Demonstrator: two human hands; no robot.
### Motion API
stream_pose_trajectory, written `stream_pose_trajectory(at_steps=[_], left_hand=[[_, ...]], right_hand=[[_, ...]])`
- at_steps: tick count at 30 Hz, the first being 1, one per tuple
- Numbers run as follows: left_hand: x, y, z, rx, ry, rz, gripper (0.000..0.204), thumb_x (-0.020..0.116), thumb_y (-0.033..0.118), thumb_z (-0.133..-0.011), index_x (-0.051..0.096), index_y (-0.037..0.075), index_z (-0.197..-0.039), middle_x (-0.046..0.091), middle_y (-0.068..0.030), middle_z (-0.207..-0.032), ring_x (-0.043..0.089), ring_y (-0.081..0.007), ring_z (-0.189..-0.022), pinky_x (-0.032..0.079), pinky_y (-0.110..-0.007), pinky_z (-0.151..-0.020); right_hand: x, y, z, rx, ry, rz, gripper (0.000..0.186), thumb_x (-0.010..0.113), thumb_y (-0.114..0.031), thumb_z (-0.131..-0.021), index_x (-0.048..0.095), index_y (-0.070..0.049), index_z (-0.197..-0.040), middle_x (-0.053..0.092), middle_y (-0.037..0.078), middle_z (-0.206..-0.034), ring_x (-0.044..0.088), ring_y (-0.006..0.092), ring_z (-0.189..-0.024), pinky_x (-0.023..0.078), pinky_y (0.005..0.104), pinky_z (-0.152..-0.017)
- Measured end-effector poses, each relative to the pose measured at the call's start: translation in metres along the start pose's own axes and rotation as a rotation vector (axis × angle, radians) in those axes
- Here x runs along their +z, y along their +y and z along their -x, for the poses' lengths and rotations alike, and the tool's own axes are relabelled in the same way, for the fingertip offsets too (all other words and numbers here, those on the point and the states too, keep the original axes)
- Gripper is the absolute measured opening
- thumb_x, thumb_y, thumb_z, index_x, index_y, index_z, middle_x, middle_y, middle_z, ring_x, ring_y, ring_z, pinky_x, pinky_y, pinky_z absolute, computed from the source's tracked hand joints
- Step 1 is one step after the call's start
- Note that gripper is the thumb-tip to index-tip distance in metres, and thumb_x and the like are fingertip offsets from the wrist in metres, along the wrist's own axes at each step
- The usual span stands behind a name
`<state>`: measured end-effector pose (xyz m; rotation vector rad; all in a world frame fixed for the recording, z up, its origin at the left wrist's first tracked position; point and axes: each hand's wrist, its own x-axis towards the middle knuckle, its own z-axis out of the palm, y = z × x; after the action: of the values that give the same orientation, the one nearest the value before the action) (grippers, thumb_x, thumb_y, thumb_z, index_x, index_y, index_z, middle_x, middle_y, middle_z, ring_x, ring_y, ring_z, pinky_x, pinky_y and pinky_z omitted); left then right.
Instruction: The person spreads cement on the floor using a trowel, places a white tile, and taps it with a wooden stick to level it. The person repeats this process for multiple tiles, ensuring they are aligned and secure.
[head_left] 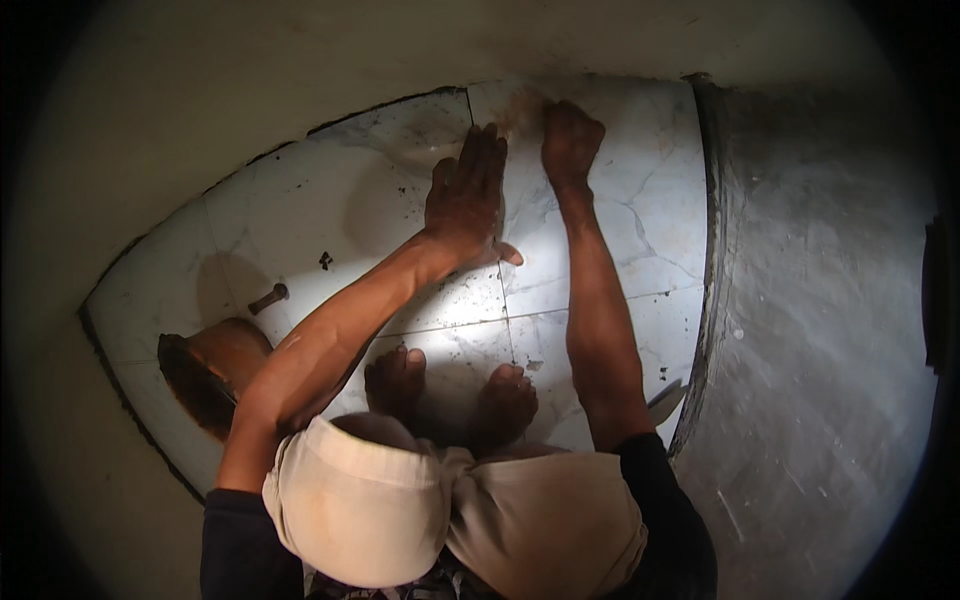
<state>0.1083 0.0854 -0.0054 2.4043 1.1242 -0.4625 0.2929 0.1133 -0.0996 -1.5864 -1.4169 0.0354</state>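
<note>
My left hand [468, 200] lies on the white marbled floor tiles [350, 200], its fingers stretched forward and thumb pointing right. It rests along the dark joint between two tiles. To its right and slightly farther off, my right hand [572, 145] is closed in a fist, low over the far tile near the wall. Whatever may be inside that fist is hidden. A brownish smear [522, 108] marks the tile between the two hands. Small dark crumbs [326, 261] are scattered over the tiles to the left.
Left of my left forearm, an orange-brown round container [225, 355] with a dark opening stands beside a short, bolt-shaped brown piece [268, 298]. A grey pointed blade [668, 402] lies by my right elbow. A pale wall [330, 60] curves behind; grey cement floor [800, 350] borders the right.
</note>
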Motion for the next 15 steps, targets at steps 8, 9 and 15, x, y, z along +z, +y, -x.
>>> stream_pose_trajectory(at_steps=[8,9,15], left_hand=[[0.000,-0.008,0.004,-0.001,0.004,-0.006,0.152,0.092,0.063,-0.055,0.006,-0.004,-0.161,0.003,-0.0224,-0.170,0.001,-0.0338,-0.159,0.022,-0.052,-0.120],[0.000,0.001,0.002,0.026,-0.016,0.003,0.152,0.092,0.063,-0.055,0.005,-0.004,-0.161,0.003,-0.0224,-0.170,0.001,-0.0338,-0.159,0.022,-0.052,-0.120],[-0.014,0.006,-0.030,-0.048,-0.027,-0.063,0.157,0.092,0.066,-0.052,0.002,-0.002,-0.162,0.003,-0.0223,-0.170,0.000,-0.0326,-0.159,0.021,-0.054,-0.121]], right_hand=[[-0.026,-0.043,-0.023,0.299,0.084,-0.568,0.032,0.058,-0.009,-0.091,0.047,-0.001,-0.062,0.043,0.007,-0.055,0.040,0.0158,-0.049,0.034,0.0369,-0.049],[-0.018,-0.015,-0.007,0.191,0.083,-0.340,0.033,0.058,-0.009,-0.091,0.047,-0.001,-0.062,0.042,0.006,-0.055,0.040,0.0155,-0.049,0.034,0.0373,-0.049],[0.003,0.021,0.006,0.104,0.170,-0.123,0.035,0.059,-0.014,-0.092,0.047,-0.003,-0.061,0.044,0.003,-0.054,0.041,0.0117,-0.050,0.034,0.0358,-0.048]])
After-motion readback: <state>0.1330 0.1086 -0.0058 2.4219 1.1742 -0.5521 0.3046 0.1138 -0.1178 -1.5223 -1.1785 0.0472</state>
